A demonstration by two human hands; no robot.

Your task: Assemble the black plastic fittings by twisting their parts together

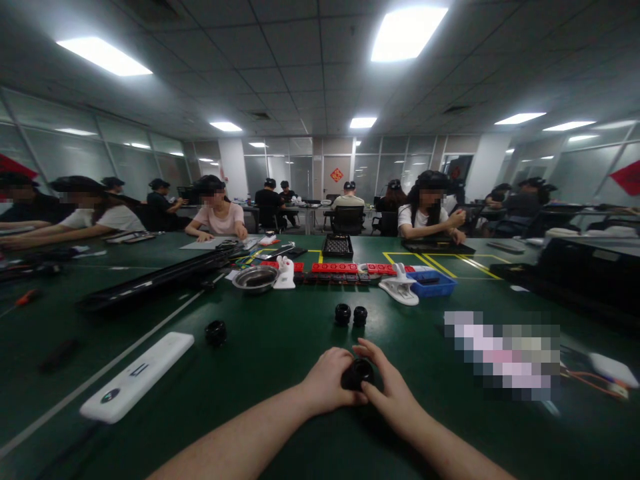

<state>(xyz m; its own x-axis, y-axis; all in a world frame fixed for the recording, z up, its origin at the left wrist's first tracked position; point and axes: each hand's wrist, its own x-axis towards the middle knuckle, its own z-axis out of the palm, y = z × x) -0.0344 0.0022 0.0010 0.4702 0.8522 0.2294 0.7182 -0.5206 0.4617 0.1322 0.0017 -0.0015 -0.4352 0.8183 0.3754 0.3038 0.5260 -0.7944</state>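
Observation:
Both of my hands meet low in the middle of the view around a black round part [359, 375] with a hollow centre; its exact kind cannot be made out. My left hand [331, 381] is closed on its left side, thumb along the near edge. On the other side, the curved fingers and thumb of my right hand [389, 383] grip it too. Just beyond stand two similar ribbed black parts, one larger [343, 315] and one smaller [360, 316]. A further black round part [215, 333] sits to the left.
A long white device [137, 379] lies at left. Farther back are a metal bowl [255, 279], a red strip [334, 268], white clamp-like pieces [399, 288], a blue bin [433, 283] and a black tray [337, 247]. Several people sit around the green table [280, 427].

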